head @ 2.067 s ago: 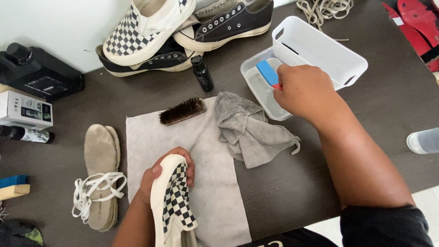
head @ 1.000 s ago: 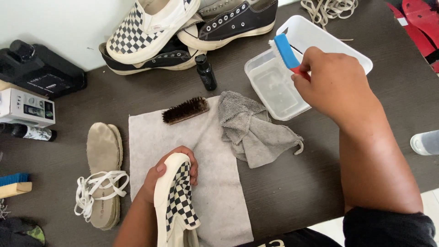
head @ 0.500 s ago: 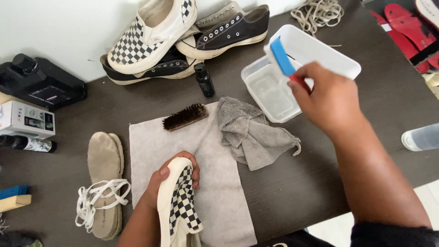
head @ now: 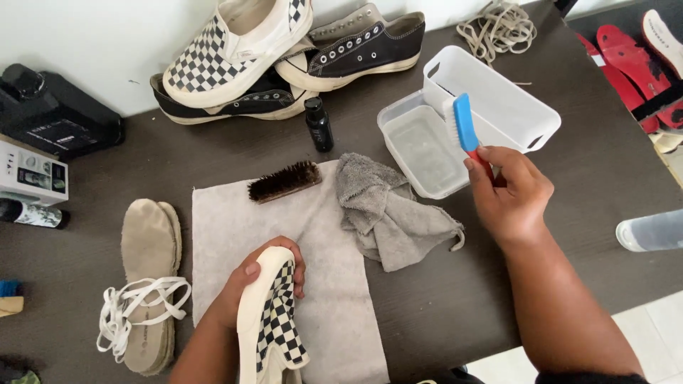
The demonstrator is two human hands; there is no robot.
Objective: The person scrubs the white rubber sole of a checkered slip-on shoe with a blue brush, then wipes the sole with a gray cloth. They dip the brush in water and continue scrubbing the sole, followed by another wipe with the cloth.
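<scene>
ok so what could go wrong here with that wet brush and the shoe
1. The blue brush in the right hand hangs over the clear water tub; carried across, it may drip on the grey cloth and dark table.
2. The left hand grips only the toe of the checkered shoe, so scrubbing could twist it loose.

Head view, steeply down, close over table [head: 441, 313]

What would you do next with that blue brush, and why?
Probably bring the blue brush over to the checkered shoe. The right hand holds it raised above the clear tub of water, while the left hand grips the shoe on the grey cloth, ready for scrubbing.
</scene>
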